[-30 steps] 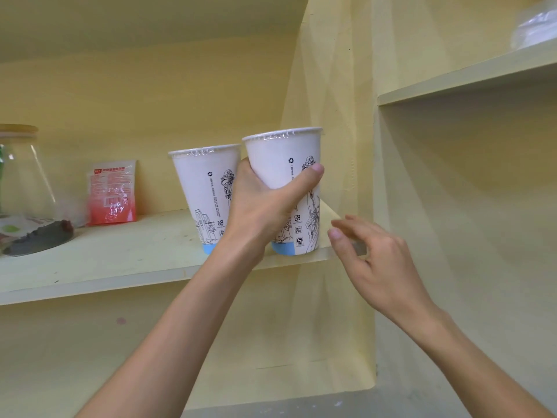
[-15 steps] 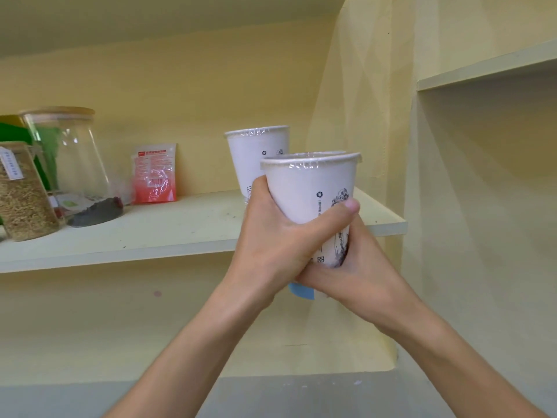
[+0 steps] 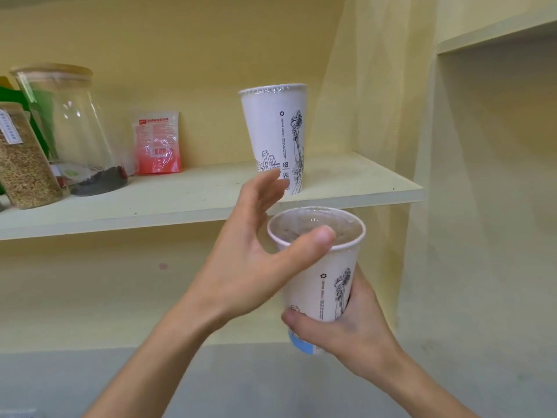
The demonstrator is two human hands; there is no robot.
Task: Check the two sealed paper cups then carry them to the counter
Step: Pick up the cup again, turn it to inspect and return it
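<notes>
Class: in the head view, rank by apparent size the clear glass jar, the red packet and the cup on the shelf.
1. clear glass jar, largest.
2. cup on the shelf.
3. red packet, smallest.
All three stand on one shelf; the jar sits somewhat nearer.

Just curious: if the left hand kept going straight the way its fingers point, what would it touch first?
Probably the cup on the shelf: the left hand has open fingers pointing at its lower part, though depth is unclear.

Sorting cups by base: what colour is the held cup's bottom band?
Light blue, head view.
</notes>
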